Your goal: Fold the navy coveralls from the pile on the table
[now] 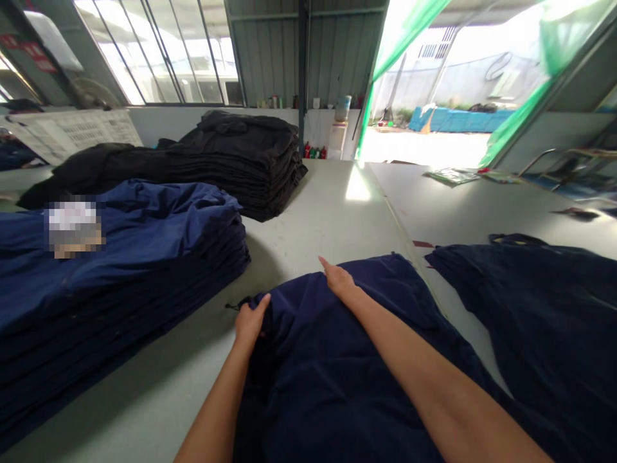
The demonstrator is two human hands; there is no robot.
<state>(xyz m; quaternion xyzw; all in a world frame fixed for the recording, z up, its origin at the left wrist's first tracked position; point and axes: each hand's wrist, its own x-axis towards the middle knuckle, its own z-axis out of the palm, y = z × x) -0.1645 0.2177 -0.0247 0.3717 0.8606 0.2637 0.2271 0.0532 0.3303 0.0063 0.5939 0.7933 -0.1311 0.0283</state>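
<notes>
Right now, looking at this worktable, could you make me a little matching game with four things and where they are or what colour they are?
1. Left hand
2. Right hand
3. Black stack
4. Curtains

A. Green
B. Partway along the far edge of the dark blue cloth
C. Beyond the blue stack
D. At that cloth's far left corner

Pairs: 1-D, 2-B, 3-C, 4-A
</notes>
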